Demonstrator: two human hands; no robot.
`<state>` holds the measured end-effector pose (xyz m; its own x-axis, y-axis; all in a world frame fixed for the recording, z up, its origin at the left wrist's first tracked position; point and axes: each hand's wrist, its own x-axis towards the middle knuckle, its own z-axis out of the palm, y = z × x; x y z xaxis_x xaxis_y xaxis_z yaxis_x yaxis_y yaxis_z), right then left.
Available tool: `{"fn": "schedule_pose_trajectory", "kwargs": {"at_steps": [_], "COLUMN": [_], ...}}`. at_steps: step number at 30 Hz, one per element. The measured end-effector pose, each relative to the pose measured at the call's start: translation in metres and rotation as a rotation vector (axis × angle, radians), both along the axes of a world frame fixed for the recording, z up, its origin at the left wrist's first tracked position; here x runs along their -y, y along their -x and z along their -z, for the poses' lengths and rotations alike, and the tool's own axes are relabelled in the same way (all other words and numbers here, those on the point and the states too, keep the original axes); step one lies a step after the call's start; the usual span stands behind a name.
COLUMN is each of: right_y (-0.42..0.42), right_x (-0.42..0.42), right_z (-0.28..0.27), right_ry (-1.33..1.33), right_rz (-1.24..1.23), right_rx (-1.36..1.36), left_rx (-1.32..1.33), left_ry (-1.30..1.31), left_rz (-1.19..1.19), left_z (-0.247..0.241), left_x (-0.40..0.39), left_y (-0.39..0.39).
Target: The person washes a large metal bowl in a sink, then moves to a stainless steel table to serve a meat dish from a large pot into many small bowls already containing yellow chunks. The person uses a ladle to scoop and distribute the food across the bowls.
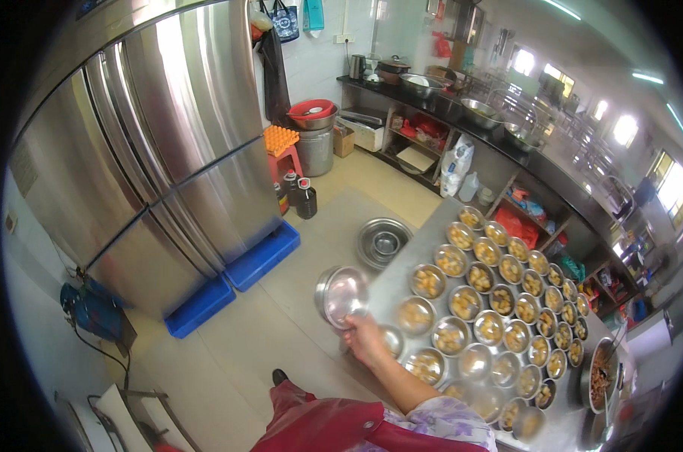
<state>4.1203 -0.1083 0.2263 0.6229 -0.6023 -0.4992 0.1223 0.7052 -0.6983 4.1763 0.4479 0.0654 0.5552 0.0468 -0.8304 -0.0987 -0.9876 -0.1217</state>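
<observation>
My left hand (365,339) grips a short stack of round stainless steel bowls (341,294) by the rim, thumb at the top bowl's inner edge. The stack is tilted and held out past the edge of a steel table (384,294). Beneath my forearm, many small steel bowls stand close together on the table; one filled bowl (426,366) holds yellowish chunks of food. A bowl (391,340) beside my wrist is partly hidden. Near the bottom, one bowl (528,424) is blurred. My right hand is out of view.
A large pot (600,376) of brownish food with utensils stands at the table's right. On the floor are nested steel basins (384,240), blue crates (265,257) beneath a steel refrigerator (206,113), and dark bottles (306,199). A black counter (460,107) runs along the back.
</observation>
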Motion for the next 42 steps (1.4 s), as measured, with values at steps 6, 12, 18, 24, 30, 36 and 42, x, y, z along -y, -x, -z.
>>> {"fn": "schedule_pose_trajectory", "kwargs": {"at_steps": [6,12,18,24,30,36,42], "right_y": [-0.138,-0.19,-0.262,-0.358,-0.457,-0.532,-0.57], "right_x": [0.045,0.131,0.256,0.4,0.563,0.718,0.837], "right_z": [-0.002,0.023,0.022,0.013,-0.009,-0.012,-0.022], "right_ry": [-0.063,0.006,0.09,0.099,0.196,0.211,0.247], "right_rz": [0.34,0.598,0.773,0.696,0.569,0.603,0.572], "right_rx": [0.04,-0.055,-0.09,-0.103,-0.14,-0.228,-0.375], "left_rx": [0.452,0.592,0.441,-0.03,0.007,-0.463,-1.253], "left_ry": [0.326,0.813,0.972,0.647,0.636,1.3,1.04], "left_rz": [0.252,0.647,0.78,0.678,0.796,0.414,0.316], "left_z": [-0.008,-0.133,-0.098,-0.065,-0.05,-0.094,-0.208], "left_x": [0.093,0.363,0.548,0.625,0.769,1.11,1.395], "left_y": [-0.297,-0.531,-0.629,-0.688,-0.791,-0.839,-0.779]}}
